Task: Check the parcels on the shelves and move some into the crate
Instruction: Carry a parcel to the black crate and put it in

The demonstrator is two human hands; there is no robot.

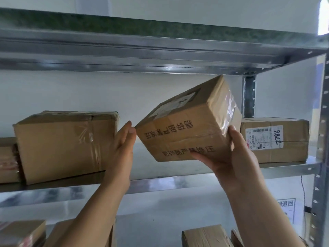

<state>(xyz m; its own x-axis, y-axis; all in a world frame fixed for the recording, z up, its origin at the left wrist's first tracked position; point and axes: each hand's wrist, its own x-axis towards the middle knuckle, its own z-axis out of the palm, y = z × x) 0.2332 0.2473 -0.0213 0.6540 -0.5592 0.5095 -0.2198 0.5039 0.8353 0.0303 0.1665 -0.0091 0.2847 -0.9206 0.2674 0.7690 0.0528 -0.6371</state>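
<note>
On the middle shelf [284, 168]: three parcels at rest, a fourth in the air. The held parcel [187, 125] is tilted, lifted above the shelf's front edge right of middle, its print upside down. The right hand [229, 157] grips its lower right corner, thumb on the front face, fingers round the side. The left hand [122, 148] is flat, fingers straight, tips at the parcel's left corner; contact unclear. Resting: large parcel [62, 147] at left, labelled parcel [274, 139] at the right end, edge parcel [8, 159] cut off at left. Below, lower parcels [204, 235], at least three, are cropped by the frame.
</note>
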